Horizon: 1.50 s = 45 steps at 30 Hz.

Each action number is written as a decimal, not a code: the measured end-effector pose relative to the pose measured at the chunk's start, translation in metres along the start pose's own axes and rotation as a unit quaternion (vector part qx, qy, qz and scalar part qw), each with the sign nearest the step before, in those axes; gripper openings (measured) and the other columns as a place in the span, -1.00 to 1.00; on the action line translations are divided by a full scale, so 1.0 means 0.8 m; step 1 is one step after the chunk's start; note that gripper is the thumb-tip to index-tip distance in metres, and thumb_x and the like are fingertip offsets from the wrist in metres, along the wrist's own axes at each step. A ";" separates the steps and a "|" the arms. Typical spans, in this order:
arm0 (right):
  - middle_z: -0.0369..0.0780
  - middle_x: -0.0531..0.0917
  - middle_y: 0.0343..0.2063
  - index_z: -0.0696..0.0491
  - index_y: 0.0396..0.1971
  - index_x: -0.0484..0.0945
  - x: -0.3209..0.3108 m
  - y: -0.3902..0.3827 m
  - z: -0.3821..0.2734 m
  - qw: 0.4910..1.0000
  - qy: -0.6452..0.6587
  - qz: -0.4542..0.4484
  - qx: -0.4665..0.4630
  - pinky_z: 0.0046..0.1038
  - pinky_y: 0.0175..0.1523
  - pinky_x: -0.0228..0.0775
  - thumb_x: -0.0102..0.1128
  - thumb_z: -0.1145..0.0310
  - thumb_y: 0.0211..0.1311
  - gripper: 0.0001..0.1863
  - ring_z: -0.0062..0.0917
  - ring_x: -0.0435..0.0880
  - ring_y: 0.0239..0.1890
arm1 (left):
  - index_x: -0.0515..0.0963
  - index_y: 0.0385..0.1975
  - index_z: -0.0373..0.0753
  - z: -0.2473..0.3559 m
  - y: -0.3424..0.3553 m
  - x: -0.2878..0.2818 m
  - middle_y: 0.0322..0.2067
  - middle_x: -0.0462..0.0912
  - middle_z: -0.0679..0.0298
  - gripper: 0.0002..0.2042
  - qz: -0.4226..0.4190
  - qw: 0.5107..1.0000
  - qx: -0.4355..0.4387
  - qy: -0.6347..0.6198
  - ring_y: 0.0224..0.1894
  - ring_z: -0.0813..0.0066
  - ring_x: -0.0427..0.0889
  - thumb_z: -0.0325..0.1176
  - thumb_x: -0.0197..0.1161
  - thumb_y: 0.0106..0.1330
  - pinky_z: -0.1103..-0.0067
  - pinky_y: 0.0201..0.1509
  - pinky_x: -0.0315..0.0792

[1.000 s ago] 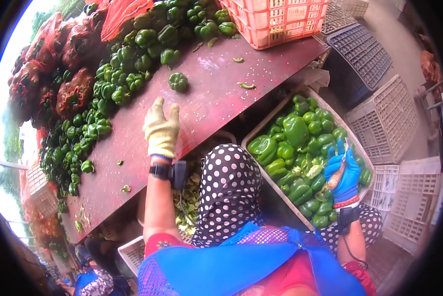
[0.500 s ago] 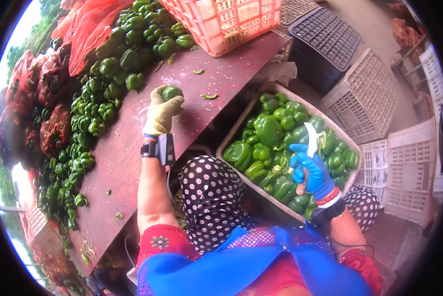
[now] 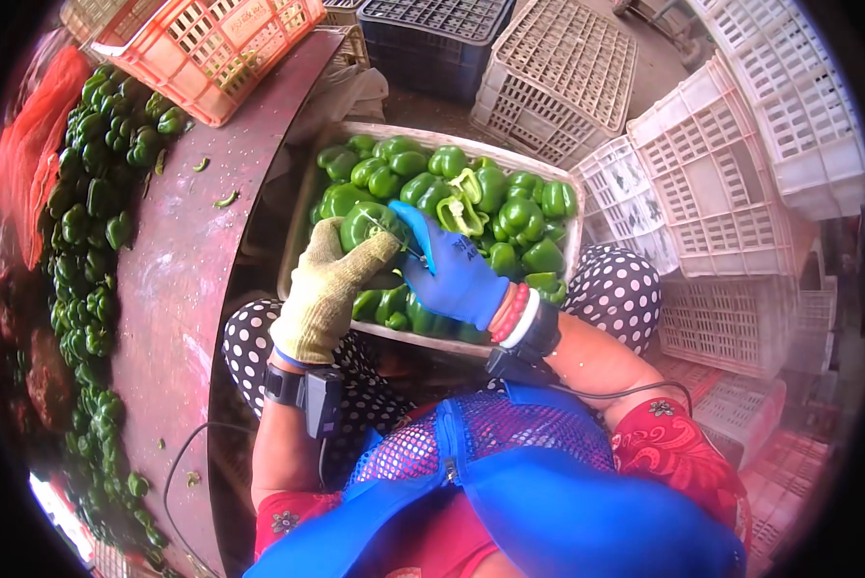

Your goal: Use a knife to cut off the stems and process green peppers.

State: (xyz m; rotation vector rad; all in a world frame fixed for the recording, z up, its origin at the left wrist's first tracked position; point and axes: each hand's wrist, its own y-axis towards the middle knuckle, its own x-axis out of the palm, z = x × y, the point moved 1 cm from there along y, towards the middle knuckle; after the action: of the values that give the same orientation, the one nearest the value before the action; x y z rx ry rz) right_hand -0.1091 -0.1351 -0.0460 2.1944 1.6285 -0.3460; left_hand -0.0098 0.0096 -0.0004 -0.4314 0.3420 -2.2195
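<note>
My left hand [image 3: 324, 294], in a cream knit glove, is closed around a green bell pepper [image 3: 363, 225] above the near left part of a crate. Against that pepper's right side is my right hand [image 3: 456, 275] in a blue glove, fingers curled round a knife [image 3: 414, 254]. Only a sliver of the knife shows between the hands; its handle is hidden in the glove. Beneath both hands, the pale crate [image 3: 575, 241] is full of green bell peppers. Among them lies a cut-open pepper [image 3: 461, 214] with its pale inside showing.
On my left runs a reddish table [image 3: 177, 318] with a long heap of green peppers [image 3: 90, 289] and red net [image 3: 32, 144]. An orange crate [image 3: 215, 58] stands at its far end. Beyond the pepper crate are a dark crate [image 3: 432, 53] and a beige crate [image 3: 553, 77]; white crates [image 3: 702, 164] stand right.
My left hand has brought the pepper from the table over to the crate. My right hand has moved left with the knife and now meets the pepper. The view has swung to the right.
</note>
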 end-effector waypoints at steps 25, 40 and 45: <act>0.10 0.64 -0.04 0.07 0.24 0.38 0.020 -0.002 0.004 0.967 0.135 -0.072 0.206 -0.18 0.12 0.49 0.14 0.43 0.24 -0.48 -0.07 0.65 0.06 | 0.47 -0.07 -0.32 -0.032 0.002 0.006 -0.35 0.71 0.07 -0.46 0.103 0.901 0.224 0.358 -0.38 0.39 0.72 -0.24 0.59 0.02 0.47 -0.27 0.58; -0.15 0.64 -0.27 0.14 0.21 0.40 0.003 -0.006 0.039 0.815 0.478 -0.075 0.320 -0.40 -0.42 0.54 0.00 0.03 0.47 -0.46 -0.47 0.66 -0.50 | 0.49 0.10 -0.28 -0.018 0.014 -0.004 -0.11 0.65 0.21 -0.58 -0.086 0.991 0.085 -0.066 -0.11 0.48 0.62 -0.26 0.33 0.28 0.58 -0.05 0.53; -0.23 0.64 -0.27 0.07 0.30 0.30 0.003 0.013 0.032 0.865 0.402 0.078 0.288 -0.52 -0.44 0.55 0.04 0.21 0.47 -0.50 -0.56 0.64 -0.52 | 0.39 0.29 -0.31 -0.013 0.015 0.019 -0.01 0.62 0.23 -0.48 -0.026 0.995 0.030 0.092 -0.05 0.52 0.62 -0.29 0.30 0.38 0.61 -0.06 0.56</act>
State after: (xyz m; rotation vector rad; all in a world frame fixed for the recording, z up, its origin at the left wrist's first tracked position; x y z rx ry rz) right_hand -0.0976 -0.1474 -0.0684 3.2023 1.8711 0.2152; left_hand -0.0147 -0.0088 -0.0113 -0.2053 0.3653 -2.3207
